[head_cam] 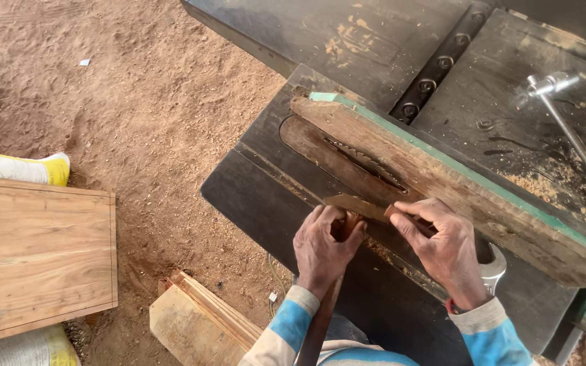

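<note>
My left hand grips a long narrow strip of wood that runs from under my arm up onto a dark table saw top. My right hand pinches the same strip near its far end, fingers pressing it against the worn wooden fence board with a green-painted edge. The toothed saw blade sticks up through its slot just beyond the strip's tip. Both hands sit close together, a short way behind the blade.
A metal spanner lies on the saw top under my right wrist. A metal lever stands at right amid sawdust. Below left lie stacked wood offcuts, a wooden panel and sacks on the sawdust-covered floor.
</note>
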